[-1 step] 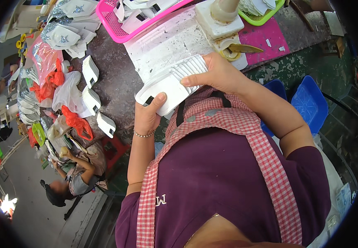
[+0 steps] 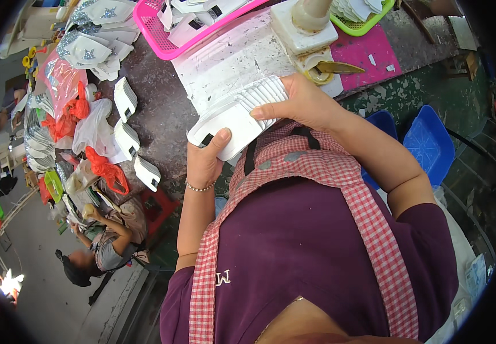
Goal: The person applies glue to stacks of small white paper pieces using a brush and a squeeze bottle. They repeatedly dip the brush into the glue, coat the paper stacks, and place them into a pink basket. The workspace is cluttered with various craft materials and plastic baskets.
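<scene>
A fanned stack of flat white pieces with rounded corners (image 2: pixel 231 123) is held between my two hands, above the near edge of the table. My left hand (image 2: pixel 203 160) grips its left end, thumb on the top piece beside a small black rectangle. At the other end, my right hand (image 2: pixel 302 106) is closed round the spread edges, with its thumb lying across them. The fingers of both hands are mostly hidden under the stack. Three smaller stacks of similar white pieces (image 2: pixel 126 137) lie in a row on the table to the left.
Beyond my hands are a pink basket of white pieces (image 2: pixel 170 54), a stained white machine base (image 2: pixel 297 40), a roll of yellowish tape (image 2: pixel 317 74) and a green basket (image 2: pixel 362 28). Plastic bags (image 2: pixel 96 129) lie left. Blue bins (image 2: pixel 428 143) stand right. Another person (image 2: pixel 107 246) works at lower left.
</scene>
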`<move>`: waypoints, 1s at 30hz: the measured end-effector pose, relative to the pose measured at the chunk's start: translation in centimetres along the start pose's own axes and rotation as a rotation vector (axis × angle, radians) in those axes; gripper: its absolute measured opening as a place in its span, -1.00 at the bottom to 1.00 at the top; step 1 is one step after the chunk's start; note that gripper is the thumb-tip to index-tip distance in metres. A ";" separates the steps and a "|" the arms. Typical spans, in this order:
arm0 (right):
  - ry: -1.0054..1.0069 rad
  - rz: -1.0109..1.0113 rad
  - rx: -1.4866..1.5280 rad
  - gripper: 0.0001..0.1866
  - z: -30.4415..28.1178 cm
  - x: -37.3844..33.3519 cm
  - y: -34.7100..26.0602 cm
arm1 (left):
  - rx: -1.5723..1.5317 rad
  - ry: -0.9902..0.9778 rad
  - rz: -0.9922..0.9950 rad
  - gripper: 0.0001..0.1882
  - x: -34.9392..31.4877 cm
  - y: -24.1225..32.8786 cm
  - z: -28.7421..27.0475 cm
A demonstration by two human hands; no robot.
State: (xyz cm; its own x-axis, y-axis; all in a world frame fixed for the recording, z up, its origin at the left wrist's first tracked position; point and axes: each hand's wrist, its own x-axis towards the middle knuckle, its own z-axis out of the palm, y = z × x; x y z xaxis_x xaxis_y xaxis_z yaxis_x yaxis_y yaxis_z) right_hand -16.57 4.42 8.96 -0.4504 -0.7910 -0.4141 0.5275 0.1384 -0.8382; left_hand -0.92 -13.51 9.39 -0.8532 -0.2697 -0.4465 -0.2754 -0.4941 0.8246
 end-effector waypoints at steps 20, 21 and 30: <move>-0.057 0.004 -0.263 -0.59 -1.0 -1.3 -0.8 | 0.598 -0.554 -0.327 0.06 4.9 4.1 1.1; 0.017 0.006 -0.170 -0.60 -1.0 -1.6 -0.5 | 0.557 -0.530 -0.332 0.01 5.0 3.8 1.1; 0.707 0.182 -0.154 -0.62 -12.4 -6.7 7.8 | 0.249 -0.359 -0.326 -0.18 5.5 1.4 0.4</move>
State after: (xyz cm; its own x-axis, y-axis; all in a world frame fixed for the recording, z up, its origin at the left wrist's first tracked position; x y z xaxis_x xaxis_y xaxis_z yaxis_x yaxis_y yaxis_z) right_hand -18.40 18.19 0.81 -0.7488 -0.1825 -0.6372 0.5547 0.3537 -0.7531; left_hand -6.12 -15.37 8.22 -0.7916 0.1857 -0.5821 -0.6104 -0.2827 0.7399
